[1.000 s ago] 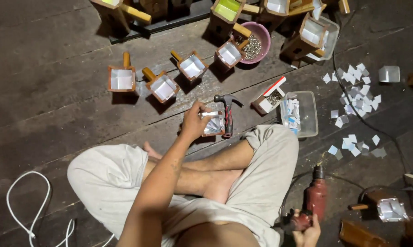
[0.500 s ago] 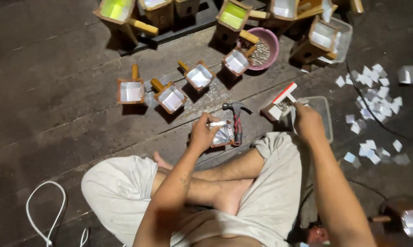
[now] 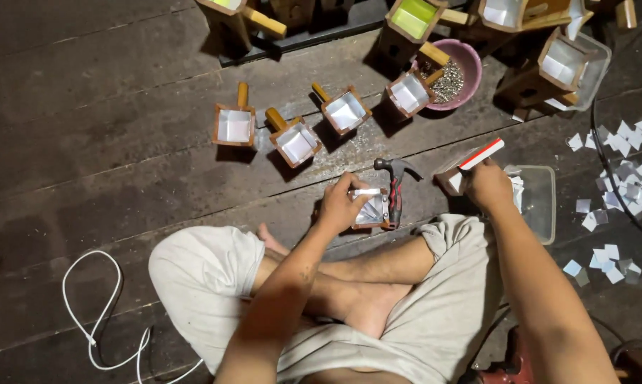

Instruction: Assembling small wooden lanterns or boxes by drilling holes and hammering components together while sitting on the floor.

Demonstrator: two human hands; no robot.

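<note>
Small square wooden box with a silvery foil lining (image 3: 372,210) sits mid-frame on the plank floor, left hand (image 3: 341,204) clamped on it. Right hand (image 3: 486,183) dips into the red-edged cardboard box (image 3: 463,167), grip hidden; probably fetching a nail, hammer (image 3: 395,186) next.
</note>
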